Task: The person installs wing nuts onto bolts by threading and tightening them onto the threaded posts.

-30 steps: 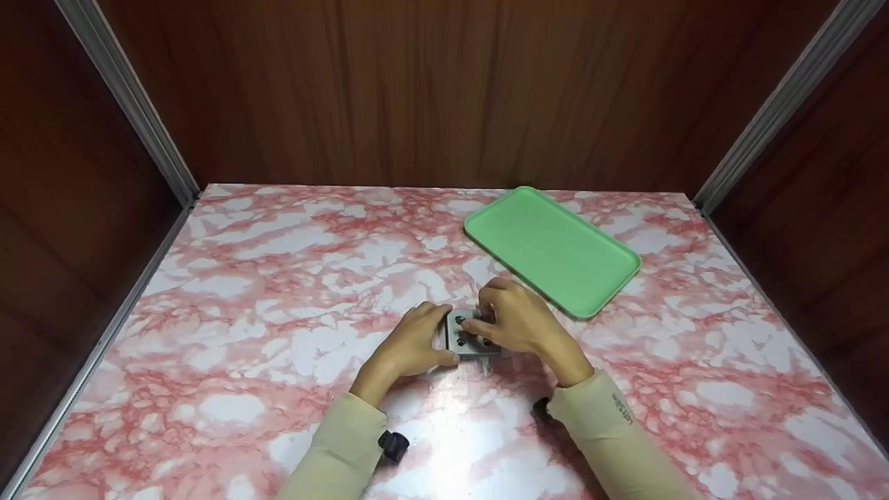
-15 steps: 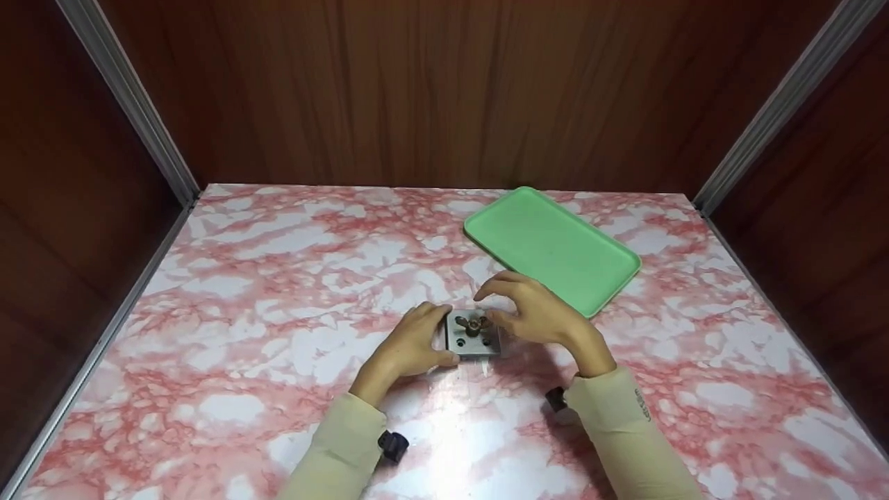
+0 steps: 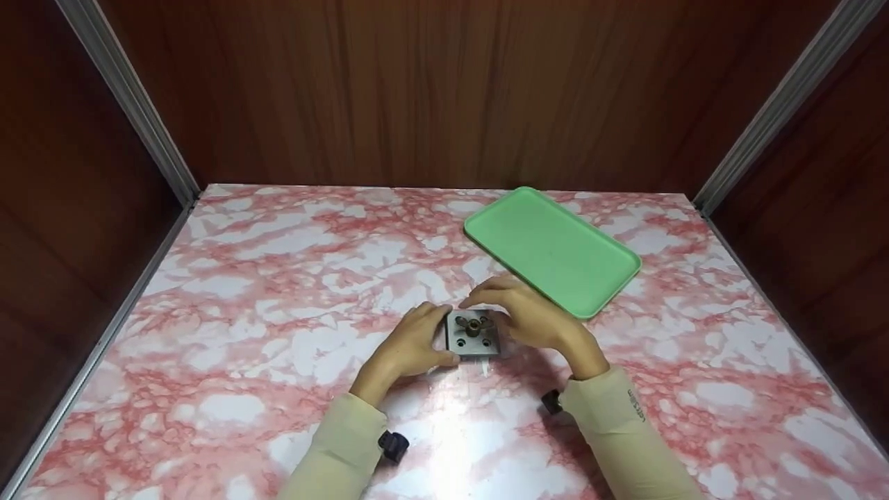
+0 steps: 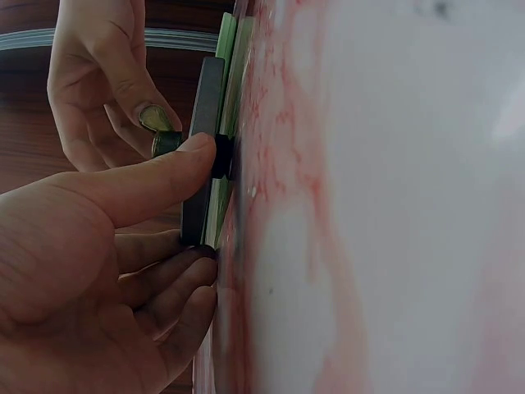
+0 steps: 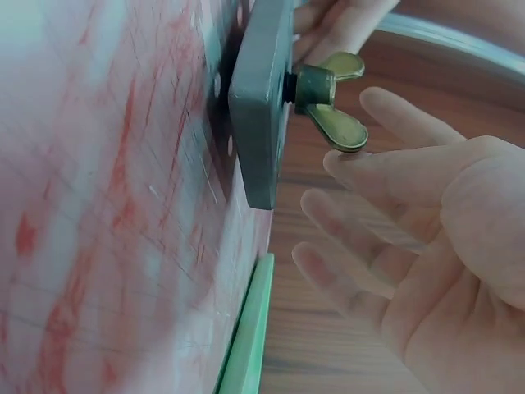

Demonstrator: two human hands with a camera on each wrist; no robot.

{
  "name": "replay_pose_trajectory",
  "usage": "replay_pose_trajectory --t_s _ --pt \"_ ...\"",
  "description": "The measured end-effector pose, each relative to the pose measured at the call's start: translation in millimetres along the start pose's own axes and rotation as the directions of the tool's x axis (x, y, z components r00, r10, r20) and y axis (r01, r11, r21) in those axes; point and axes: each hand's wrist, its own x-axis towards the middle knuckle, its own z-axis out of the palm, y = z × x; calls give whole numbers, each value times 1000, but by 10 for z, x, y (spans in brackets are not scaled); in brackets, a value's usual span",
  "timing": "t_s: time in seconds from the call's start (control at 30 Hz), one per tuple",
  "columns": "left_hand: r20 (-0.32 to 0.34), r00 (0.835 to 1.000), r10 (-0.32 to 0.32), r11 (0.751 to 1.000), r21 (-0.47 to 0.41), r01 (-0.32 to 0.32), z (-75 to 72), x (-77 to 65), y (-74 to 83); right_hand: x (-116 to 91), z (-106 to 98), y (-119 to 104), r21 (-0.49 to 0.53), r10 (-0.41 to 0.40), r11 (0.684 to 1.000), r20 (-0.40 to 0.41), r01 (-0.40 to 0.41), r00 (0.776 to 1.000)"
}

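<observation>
A square grey metal plate (image 3: 473,348) with several holes sits close over the table, a dark piece under it in the left wrist view. A brass wing nut (image 5: 315,89) stands on a threaded stud rising from the plate. My left hand (image 3: 410,342) grips the plate's left side, thumb (image 4: 176,164) at the near edge and fingers at the far edge. Over the right side of the plate is my right hand (image 3: 531,318), its fingers loosely bent and spread. One fingertip (image 5: 349,164) is right at a wing of the nut, without pinching it.
A green tray (image 3: 552,250) lies angled behind the right hand, its near corner close to that wrist. Pink-and-white marbled tabletop (image 3: 278,292) surrounds the plate. Dark wood panels (image 3: 444,90) wall the table at the back and both sides.
The right hand, bent over the wing nut at first, drew back to the right, then came in again slightly to the left. The wing nut's wings came into sight. The left hand stayed put.
</observation>
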Motion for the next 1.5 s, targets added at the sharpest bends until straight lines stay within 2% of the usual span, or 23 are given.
replay_pose_trajectory --t_s 0.87,1.5 --pt "35 999 -24 1000 13 23 -16 -5 3 -13 -11 -30 42 17 999 81 -20 997" --pt "19 999 -27 1000 5 27 -10 -7 7 -22 -16 -18 68 113 991 66 -117 991"
